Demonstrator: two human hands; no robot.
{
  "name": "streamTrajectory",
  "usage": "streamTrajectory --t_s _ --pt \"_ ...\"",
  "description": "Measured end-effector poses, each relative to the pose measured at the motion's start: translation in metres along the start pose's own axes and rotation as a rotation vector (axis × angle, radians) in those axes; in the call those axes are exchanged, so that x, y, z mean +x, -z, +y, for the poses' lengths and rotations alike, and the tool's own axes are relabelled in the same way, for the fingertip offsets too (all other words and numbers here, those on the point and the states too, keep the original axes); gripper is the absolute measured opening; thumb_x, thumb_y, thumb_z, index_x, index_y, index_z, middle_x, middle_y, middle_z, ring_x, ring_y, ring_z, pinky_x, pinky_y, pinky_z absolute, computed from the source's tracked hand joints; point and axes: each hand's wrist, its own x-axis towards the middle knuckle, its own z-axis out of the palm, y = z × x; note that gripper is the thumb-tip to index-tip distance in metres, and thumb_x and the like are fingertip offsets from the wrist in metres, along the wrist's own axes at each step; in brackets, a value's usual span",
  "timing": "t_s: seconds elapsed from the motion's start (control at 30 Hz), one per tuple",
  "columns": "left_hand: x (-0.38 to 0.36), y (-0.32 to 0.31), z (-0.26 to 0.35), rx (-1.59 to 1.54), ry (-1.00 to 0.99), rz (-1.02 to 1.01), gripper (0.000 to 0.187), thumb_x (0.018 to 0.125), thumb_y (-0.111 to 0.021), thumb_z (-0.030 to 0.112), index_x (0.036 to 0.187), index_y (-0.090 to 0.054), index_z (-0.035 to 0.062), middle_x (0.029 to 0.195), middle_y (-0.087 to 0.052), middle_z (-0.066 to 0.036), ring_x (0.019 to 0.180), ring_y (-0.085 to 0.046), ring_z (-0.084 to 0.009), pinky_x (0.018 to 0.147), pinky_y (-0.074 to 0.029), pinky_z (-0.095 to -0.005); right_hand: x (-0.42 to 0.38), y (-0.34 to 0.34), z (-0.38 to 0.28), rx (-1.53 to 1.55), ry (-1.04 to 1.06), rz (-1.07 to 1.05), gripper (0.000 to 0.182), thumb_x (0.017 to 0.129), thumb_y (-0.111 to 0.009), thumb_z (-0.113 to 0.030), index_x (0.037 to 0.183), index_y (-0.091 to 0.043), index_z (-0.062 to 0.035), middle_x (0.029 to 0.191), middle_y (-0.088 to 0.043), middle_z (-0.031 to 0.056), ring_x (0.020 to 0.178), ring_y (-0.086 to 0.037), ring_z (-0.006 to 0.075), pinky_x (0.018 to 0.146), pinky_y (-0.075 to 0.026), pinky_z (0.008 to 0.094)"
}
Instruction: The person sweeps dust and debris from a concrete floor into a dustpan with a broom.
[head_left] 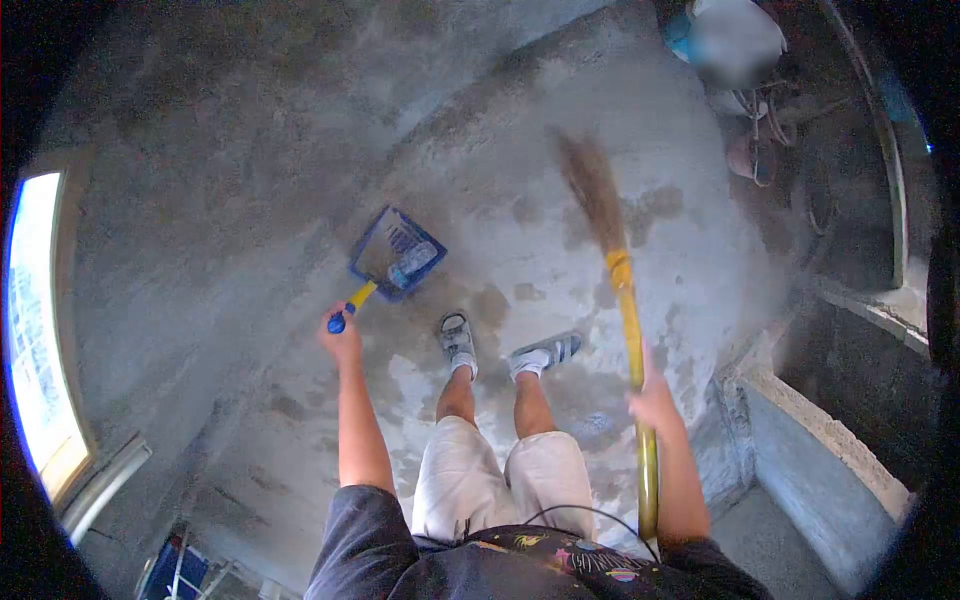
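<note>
My left hand point(341, 332) is closed around the blue-and-yellow handle of a dustpan point(398, 252). The blue pan lies out ahead of my feet, on the left, with a crumpled, clear-and-blue piece of litter point(412, 262) inside it. On the other side, my right hand point(653, 402) grips the long yellow-green handle of a broom point(622, 280). Its brown bristles fan out up and away from me, blurred at the tips, over the concrete floor. Between the two tools stand my feet in grey strapped sandals and white socks.
Damp dark patches mark the grey concrete floor point(680, 260). A low concrete wall point(820, 440) runs along the right. At the upper right are a white bundle point(735, 45) and a pinkish container point(750, 160). A bright window point(42, 330) is at the far left.
</note>
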Motion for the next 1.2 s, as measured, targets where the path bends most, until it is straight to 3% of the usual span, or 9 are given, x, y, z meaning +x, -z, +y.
streamTrajectory --t_s 0.2,0.27,0.33,0.5,0.73,0.9,1.07,1.13,1.2 --pt "0.003 -0.023 -0.021 -0.024 0.085 0.002 0.015 0.076 -0.063 0.001 0.09 -0.063 -0.0011 0.088 -0.066 -0.01 0.082 -0.062 -0.0183 0.078 -0.049 -0.0305 0.085 -0.091 0.04 -0.304 0.083 0.043 0.045 0.068 -0.058 -0.011 0.11 -0.056 0.0035 0.09 -0.062 0.0273 0.084 -0.062 0.0416 0.07 -0.049 0.0459" --pt "0.0 -0.03 -0.011 -0.008 0.061 0.03 0.015 0.075 -0.063 0.001 0.09 -0.063 -0.0006 0.087 -0.066 -0.01 0.08 -0.062 -0.0193 0.076 -0.049 -0.0312 0.041 -0.113 0.009 -0.358 0.055 -0.258 0.074 0.069 -0.053 -0.007 0.138 -0.028 -0.0021 0.093 -0.061 0.0289 0.088 -0.06 0.0423 0.074 -0.049 0.0478" --pt "-0.001 -0.035 -0.018 0.007 0.033 0.053 0.015 0.075 -0.063 0.002 0.09 -0.063 0.0 0.087 -0.066 -0.01 0.078 -0.062 -0.0202 0.075 -0.049 -0.0319 0.014 -0.153 0.04 -0.392 0.174 -0.354 0.087 0.069 -0.053 -0.007 0.144 -0.011 -0.0096 0.092 -0.061 0.0287 0.088 -0.06 0.043 0.075 -0.048 0.0486" --pt "-0.025 -0.018 0.001 0.416 0.128 0.009 0.024 0.075 -0.067 0.017 0.089 -0.064 -0.0015 0.083 -0.066 -0.017 0.075 -0.063 -0.0302 0.07 -0.049 -0.0372 -0.064 -0.101 0.055 -0.338 0.347 -0.394 0.093 0.069 -0.055 -0.008 0.146 -0.004 -0.0182 0.089 -0.06 0.0296 0.086 -0.059 0.0462 0.077 -0.046 0.0497" --pt "-0.082 0.025 0.045 0.488 0.159 0.133 0.037 0.074 -0.069 0.031 0.078 -0.062 -0.0052 0.075 -0.066 -0.016 0.066 -0.062 -0.0304 0.062 -0.048 -0.0398 -0.157 0.052 0.117 -0.174 0.094 -0.264 0.097 0.069 -0.062 -0.011 0.146 -0.003 -0.0238 0.085 -0.06 0.0303 0.08 -0.059 0.0458 0.072 -0.047 0.0502" --pt "-0.135 0.09 0.073 -0.16 0.23 -0.007 0.038 0.075 -0.072 0.022 0.083 -0.055 -0.0111 0.079 -0.062 -0.016 0.067 -0.062 -0.0207 0.06 -0.053 -0.0341 -0.265 0.099 0.229 0.005 0.161 0.099 0.099 0.068 -0.062 -0.006 0.146 -0.003 -0.0204 0.084 -0.061 0.0274 0.075 -0.063 0.0375 0.069 -0.049 0.0463" --pt "-0.211 0.148 0.197 -0.49 0.141 -0.139 0.028 0.077 -0.067 0.013 0.083 -0.053 -0.0103 0.077 -0.06 -0.015 0.063 -0.06 -0.0192 0.059 -0.056 -0.0307 -0.406 0.089 0.328 0.427 -0.306 0.097 0.09 0.066 -0.059 -0.004 0.143 -0.013 -0.0121 0.08 -0.06 0.0186 0.062 -0.062 0.0267 0.053 -0.052 0.0376" --pt "-0.245 0.158 0.244 -0.557 0.104 -0.271 0.024 0.078 -0.065 0.011 0.08 -0.053 -0.0101 0.075 -0.059 -0.015 0.061 -0.059 -0.0191 0.058 -0.056 -0.0307 -0.454 0.036 0.415 0.662 -0.382 0.203 0.065 0.066 -0.059 -0.001 0.125 -0.035 -0.0065 0.073 -0.054 0.0133 0.051 -0.055 0.0221 0.04 -0.045 0.0335" --pt "-0.266 0.168 0.256 -0.626 0.176 -0.324 0.019 0.079 -0.06 0.008 0.075 -0.054 -0.0102 0.072 -0.058 -0.014 0.06 -0.059 -0.0195 0.057 -0.056 -0.0316 -0.497 -0.059 0.529 0.902 -0.443 0.22 0.053 0.066 -0.059 0.001 0.115 -0.038 -0.0034 0.068 -0.053 0.0123 0.05 -0.054 0.0212 0.04 -0.045 0.0338"
